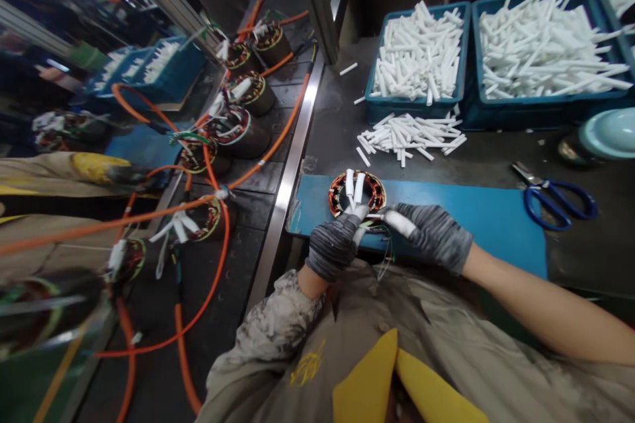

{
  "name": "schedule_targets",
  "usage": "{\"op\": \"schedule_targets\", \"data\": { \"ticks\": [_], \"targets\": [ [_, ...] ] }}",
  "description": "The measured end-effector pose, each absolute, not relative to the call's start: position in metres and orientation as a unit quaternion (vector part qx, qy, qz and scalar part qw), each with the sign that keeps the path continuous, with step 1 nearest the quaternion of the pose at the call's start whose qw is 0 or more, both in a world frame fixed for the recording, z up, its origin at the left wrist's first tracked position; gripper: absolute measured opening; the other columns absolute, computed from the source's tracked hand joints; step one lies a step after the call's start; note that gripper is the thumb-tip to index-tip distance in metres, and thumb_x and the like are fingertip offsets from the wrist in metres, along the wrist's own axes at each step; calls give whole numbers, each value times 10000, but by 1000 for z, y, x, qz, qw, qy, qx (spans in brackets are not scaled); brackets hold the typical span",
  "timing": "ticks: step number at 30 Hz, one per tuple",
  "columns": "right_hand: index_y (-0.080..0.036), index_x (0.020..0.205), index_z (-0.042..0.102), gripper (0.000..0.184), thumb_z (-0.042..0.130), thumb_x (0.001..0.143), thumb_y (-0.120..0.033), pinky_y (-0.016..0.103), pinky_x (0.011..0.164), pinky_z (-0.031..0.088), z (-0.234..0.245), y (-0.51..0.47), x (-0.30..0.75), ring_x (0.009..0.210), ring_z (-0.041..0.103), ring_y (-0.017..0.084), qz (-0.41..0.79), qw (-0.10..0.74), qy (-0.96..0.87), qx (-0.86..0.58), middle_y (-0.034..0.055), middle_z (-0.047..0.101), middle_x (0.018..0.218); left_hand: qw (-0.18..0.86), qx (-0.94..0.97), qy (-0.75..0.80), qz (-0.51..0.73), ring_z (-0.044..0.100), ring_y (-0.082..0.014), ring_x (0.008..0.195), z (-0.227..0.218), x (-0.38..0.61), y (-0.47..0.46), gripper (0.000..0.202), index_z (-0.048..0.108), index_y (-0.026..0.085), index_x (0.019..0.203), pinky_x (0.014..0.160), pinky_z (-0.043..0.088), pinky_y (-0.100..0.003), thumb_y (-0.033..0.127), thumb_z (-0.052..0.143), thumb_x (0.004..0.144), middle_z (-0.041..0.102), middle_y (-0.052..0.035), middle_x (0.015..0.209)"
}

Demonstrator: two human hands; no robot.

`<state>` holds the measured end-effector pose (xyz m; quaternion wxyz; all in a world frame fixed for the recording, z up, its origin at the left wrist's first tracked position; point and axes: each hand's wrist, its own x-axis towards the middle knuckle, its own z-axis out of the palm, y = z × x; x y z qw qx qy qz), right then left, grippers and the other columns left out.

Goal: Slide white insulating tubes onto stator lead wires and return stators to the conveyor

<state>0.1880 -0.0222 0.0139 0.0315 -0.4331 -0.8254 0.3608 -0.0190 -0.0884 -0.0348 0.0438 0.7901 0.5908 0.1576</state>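
A motor stator (381,196) with copper-red windings lies on the blue mat right before me. Two white insulating sleeves (358,187) stick up from its middle. My left hand (333,246), in a grey knit glove, is closed at the stator's near edge, pinching its lead wires. My right hand (432,232), gloved alike with white wrapping on a finger, is closed on a thin white tube (375,216) that points toward the left fingertips. Thin loose wires (384,263) hang below the stator. The exact grip between the fingertips is partly hidden.
Blue bins (467,56) of white sleeves stand at the back, with a loose sleeve pile (409,135) before them. Blue-handled scissors (555,201) lie right on the mat (476,211). Leftward, a line (248,211) carries several stators and orange cables; a co-worker's yellow glove (99,167) shows.
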Motion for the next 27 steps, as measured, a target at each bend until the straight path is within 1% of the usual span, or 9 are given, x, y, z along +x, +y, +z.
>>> {"op": "schedule_targets", "data": {
  "ticks": [2, 5, 8, 13, 16, 20, 23, 25, 27],
  "targets": [
    [-223, 1185, 739, 446, 357, 1060, -416, 321, 778, 524, 2, -32, 193, 824, 726, 213, 371, 100, -806, -450, 77, 801, 962, 47, 794, 589, 140, 757, -233, 1092, -32, -19, -87, 381, 682, 188, 1338, 931, 635, -330, 224, 552, 983, 756, -92, 1244],
    [-247, 1271, 726, 431, 471, 1013, -479, 372, 801, 518, -9, -38, 198, 869, 721, 264, 260, 143, -831, -470, 104, 795, 965, 58, 794, 592, 129, 770, -234, 1039, -33, -19, -86, 395, 672, 195, 1356, 908, 641, -346, 248, 535, 988, 757, -98, 1241],
    [-269, 1227, 749, 396, 457, 1025, -444, 348, 763, 498, -5, -30, 191, 851, 722, 256, 232, 105, -850, -461, 97, 800, 963, 51, 793, 591, 138, 776, -233, 999, -37, -20, -86, 406, 671, 175, 1355, 867, 644, -335, 257, 522, 986, 770, -103, 1210],
    [-236, 1129, 749, 341, 466, 1028, -397, 283, 719, 503, 12, -8, 165, 769, 734, 204, 365, -15, -813, -453, 46, 800, 850, 11, 798, 594, 102, 761, -249, 1025, -31, -16, -88, 385, 697, 157, 1321, 873, 613, -334, 249, 509, 998, 771, -129, 1195],
    [-241, 1215, 716, 347, 529, 988, -425, 296, 719, 518, 13, -10, 167, 791, 746, 221, 336, -8, -816, -470, 50, 809, 907, -16, 787, 616, 40, 754, -283, 969, -18, -12, -90, 405, 682, 205, 1351, 840, 588, -400, 278, 566, 969, 780, -125, 1162],
    [-261, 1446, 561, 606, 600, 913, -547, 323, 679, 538, -2, -25, 207, 759, 750, 249, 340, 135, -751, -549, 34, 799, 873, -21, 789, 611, 58, 656, -369, 1220, -17, -9, -85, 477, 678, 215, 1346, 1048, 500, -571, 367, 676, 894, 755, -128, 1231],
    [-215, 1419, 575, 557, 453, 988, -546, 383, 785, 568, -28, -36, 237, 785, 754, 256, 355, 300, -621, -632, 56, 793, 835, 16, 797, 598, 84, 657, -367, 1229, -33, -5, -73, 463, 701, 152, 1283, 1194, 378, -640, 336, 701, 858, 751, -158, 1219],
    [-193, 1351, 635, 564, 435, 982, -570, 407, 767, 582, -51, -41, 246, 769, 751, 272, 373, 273, -616, -638, 77, 795, 839, 49, 792, 602, 90, 680, -360, 1191, -42, -3, -66, 466, 692, 128, 1279, 1224, 352, -644, 322, 694, 856, 753, -172, 1191],
    [-201, 1216, 730, 537, 460, 949, -581, 439, 809, 584, -74, -46, 247, 874, 757, 307, 319, 215, -685, -619, 116, 803, 990, 93, 775, 614, 115, 677, -358, 1201, -44, -2, -62, 455, 693, 132, 1264, 1248, 336, -623, 314, 713, 847, 752, -168, 1183]
  ]
}}
